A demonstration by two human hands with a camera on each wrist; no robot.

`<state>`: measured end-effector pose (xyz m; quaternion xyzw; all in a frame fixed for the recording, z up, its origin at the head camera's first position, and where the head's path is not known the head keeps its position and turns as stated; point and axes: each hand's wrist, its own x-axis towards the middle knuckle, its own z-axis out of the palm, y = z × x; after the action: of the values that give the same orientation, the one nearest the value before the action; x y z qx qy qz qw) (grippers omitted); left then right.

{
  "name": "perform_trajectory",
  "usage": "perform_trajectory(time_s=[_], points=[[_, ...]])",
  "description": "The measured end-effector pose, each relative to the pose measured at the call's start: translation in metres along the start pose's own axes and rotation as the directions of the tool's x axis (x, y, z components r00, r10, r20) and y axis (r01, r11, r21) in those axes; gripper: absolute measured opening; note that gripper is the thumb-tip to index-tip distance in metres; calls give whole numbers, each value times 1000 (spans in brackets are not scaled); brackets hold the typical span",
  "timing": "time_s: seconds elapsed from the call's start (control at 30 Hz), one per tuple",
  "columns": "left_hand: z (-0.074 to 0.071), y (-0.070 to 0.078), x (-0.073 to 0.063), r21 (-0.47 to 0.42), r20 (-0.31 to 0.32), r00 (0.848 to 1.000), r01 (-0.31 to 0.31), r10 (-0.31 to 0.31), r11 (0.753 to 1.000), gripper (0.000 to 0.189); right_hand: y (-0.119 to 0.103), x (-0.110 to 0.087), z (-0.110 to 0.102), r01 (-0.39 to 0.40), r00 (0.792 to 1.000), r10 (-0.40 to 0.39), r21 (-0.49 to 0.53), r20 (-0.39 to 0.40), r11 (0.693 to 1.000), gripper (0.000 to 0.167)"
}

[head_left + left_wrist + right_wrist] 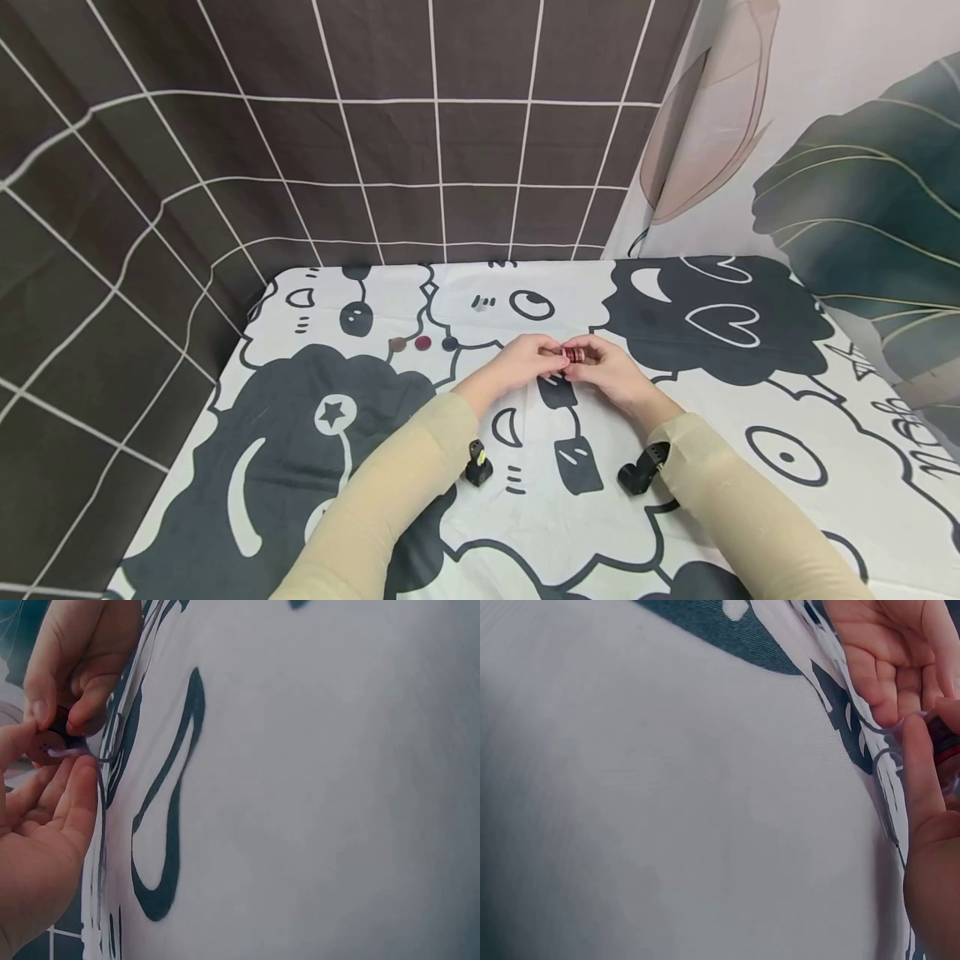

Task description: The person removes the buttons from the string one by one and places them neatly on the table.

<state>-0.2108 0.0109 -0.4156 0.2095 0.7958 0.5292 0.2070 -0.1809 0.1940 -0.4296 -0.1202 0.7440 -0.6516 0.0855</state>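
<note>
In front of me both hands meet over a small stack of reddish round buttons (574, 354). My right hand (611, 367) pinches the stack between thumb and fingers. From the other side my left hand (528, 358) has its thumb and fingertips at the end button, a pink one with holes (46, 746). A purple string (71, 751) passes through that button and crosses the left fingertips. Its loose part (881, 761) hangs below the hands in the right wrist view. The fingers hide much of the stack.
A brownish button (397, 343), a dark red button (423, 342) and a dark grey button (450, 342) lie in a row left of the hands. Cartoon-printed cloth (555, 533) covers the surface. A dark checked curtain (480, 142) hangs behind it.
</note>
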Motion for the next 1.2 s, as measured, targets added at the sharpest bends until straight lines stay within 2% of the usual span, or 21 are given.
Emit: perform_trajectory(time_s=[0.37, 0.5, 0.73, 1.2], points=[[-4, -2, -2, -11, -21, 1000, 2, -2, 1000, 32, 0, 1, 0, -2, 1000, 2, 32, 10, 999, 39], [-6, -2, -4, 14, -36, 999, 10, -9, 1000, 31, 2, 1, -1, 4, 1000, -5, 39, 7, 999, 39], [-11, -3, -6, 52, -62, 998, 11, -8, 999, 29, 2, 2, -1, -18, 1000, 18, 19, 0, 1000, 39], [-17, 0, -12, 45, -96, 995, -5, 9, 999, 29, 0, 2, -1, -36, 999, 36, 12, -32, 999, 43]])
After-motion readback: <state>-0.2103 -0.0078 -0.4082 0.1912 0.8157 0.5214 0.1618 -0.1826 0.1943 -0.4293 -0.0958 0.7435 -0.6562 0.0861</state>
